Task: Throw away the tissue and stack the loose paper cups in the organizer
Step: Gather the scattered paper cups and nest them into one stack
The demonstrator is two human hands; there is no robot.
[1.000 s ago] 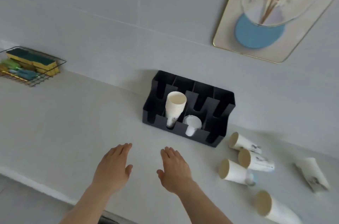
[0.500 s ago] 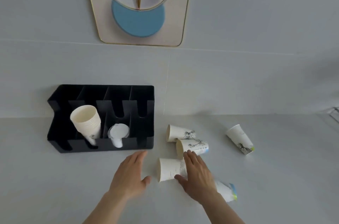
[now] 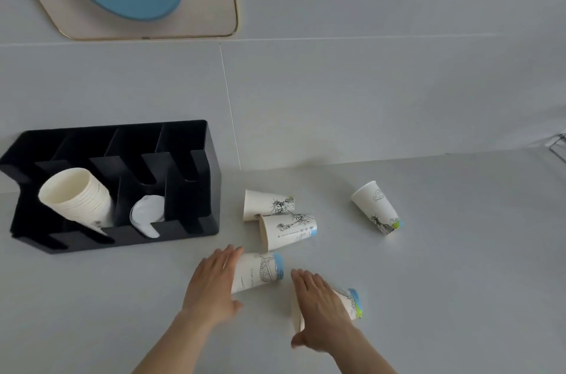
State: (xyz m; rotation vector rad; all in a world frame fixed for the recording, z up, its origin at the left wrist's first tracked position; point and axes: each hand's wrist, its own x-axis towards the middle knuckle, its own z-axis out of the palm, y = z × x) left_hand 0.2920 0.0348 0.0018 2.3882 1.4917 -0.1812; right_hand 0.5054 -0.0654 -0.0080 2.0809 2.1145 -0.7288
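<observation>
A black organizer (image 3: 196, 190) stands against the wall at the left, holding a leaning stack of paper cups (image 3: 76, 199) and white lids (image 3: 147, 214). Several loose printed paper cups lie on their sides on the grey counter. Two of them (image 3: 266, 205) (image 3: 288, 231) touch each other just right of the organizer, and one (image 3: 376, 206) lies apart at the right. My left hand (image 3: 211, 285) lies flat over the mouth end of a cup (image 3: 260, 271), fingers straight. My right hand (image 3: 318, 312) arches over the nearest cup (image 3: 352, 303), fingers spread. No tissue shows.
A gold-rimmed picture (image 3: 214, 6) with a blue disc hangs on the wall above the organizer. A bit of wire rack (image 3: 559, 145) pokes in at the right edge. Bare grey counter (image 3: 459, 281) stretches to the right of the cups.
My left hand has slid right onto the cup that my right hand was touching. My right hand has moved back and right over the nearest cup. The view has come closer.
</observation>
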